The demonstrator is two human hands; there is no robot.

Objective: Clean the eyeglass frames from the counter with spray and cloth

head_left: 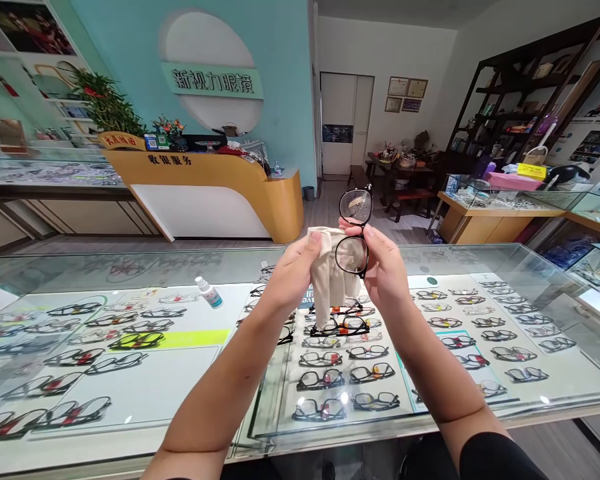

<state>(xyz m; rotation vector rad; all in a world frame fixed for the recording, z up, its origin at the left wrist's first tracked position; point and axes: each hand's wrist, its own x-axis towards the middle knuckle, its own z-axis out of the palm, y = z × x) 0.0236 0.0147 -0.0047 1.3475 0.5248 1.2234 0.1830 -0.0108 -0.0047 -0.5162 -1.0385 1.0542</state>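
My left hand is closed on a beige cleaning cloth, which hangs down from my thumb and fingers. In my right hand is a pair of black-framed eyeglasses, pinched near the bridge and turned on end. Droplets show on the upper lens. The cloth lies behind the lower lens, close against it; whether it presses on the glass I cannot tell. Both hands are raised over the glass display case. A small white spray bottle with a blue and pink label stands to the left on the case top.
Rows of eyeglass frames lie inside the glass case before me. Beyond it stands an orange and white counter with plants. Another display case and dark shelves are at the right.
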